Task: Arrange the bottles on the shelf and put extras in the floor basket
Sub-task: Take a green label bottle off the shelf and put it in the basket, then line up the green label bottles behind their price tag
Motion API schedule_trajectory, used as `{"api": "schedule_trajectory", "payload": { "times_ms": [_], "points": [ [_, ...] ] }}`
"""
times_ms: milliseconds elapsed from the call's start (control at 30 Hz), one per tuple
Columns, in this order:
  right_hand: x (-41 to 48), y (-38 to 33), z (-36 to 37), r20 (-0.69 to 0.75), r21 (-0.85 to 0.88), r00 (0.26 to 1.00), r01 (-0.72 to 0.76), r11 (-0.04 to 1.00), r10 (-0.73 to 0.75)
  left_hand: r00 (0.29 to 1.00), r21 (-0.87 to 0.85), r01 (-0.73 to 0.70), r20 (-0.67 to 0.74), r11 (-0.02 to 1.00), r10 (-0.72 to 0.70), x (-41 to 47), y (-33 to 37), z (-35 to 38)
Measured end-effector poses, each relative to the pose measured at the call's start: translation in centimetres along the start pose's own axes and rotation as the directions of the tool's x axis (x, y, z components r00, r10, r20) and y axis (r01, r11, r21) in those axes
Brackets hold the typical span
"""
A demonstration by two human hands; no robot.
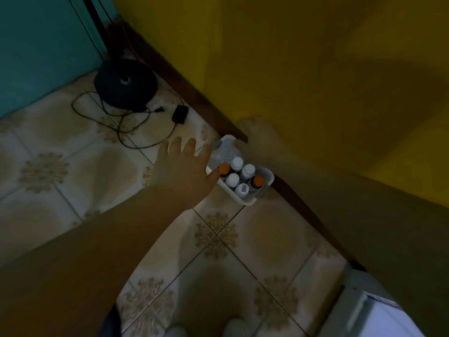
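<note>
We see a white perforated plastic basket [250, 203] on the patterned beige floor tiles [73, 166], set against the dark wooden skirting [194, 93] under the yellow wall [291, 57]. Six small bottles [232, 179] stand upright in its near half, four white-capped and two orange-capped. Our left hand [184, 166] is spread flat, thumb tip by the basket's left rim. Our right hand [257, 135], at the basket's far end, is blurred, so we cannot tell its grip
</note>
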State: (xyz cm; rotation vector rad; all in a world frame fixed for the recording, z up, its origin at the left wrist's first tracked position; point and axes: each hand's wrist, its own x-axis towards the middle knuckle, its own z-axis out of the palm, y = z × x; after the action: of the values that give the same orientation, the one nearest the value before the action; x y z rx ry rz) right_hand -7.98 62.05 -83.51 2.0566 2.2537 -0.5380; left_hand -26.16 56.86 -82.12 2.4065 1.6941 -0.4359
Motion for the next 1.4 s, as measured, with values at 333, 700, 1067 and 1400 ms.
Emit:
{"api": "schedule_trajectory", "payload": {
  "times_ms": [333,700,1067,1400],
  "points": [
    [-17.1,-13.3,-36.3,-0.163,-0.143,0.987,-0.034,0.989,0.01,0.984,-0.012,0.031,-0.176,0.999,-0.033,-18.2,-2.0,-33.6],
    [-41.9,-18.2,-58.4,-0.522,-0.233,0.834,-0.341,0.911,0.179,0.863,0.07,-0.241,-0.44,0.968,0.247,-34.7,3.7,-57.8],
    [-78.3,-16.3,-70.8,-0.784,-0.054,0.389,-0.82,0.57,0.485,0.389,0.183,-0.788,-0.592,0.588,0.706,-57.7,24.9,-72.0],
    [-117.4,-14.2,-61.3,-0.635,0.294,-0.212,-0.956,-0.021,0.743,-0.103,0.291,-0.956,-0.473,0.045,0.875,-85.3,49.1,-67.4]
  ]
}}
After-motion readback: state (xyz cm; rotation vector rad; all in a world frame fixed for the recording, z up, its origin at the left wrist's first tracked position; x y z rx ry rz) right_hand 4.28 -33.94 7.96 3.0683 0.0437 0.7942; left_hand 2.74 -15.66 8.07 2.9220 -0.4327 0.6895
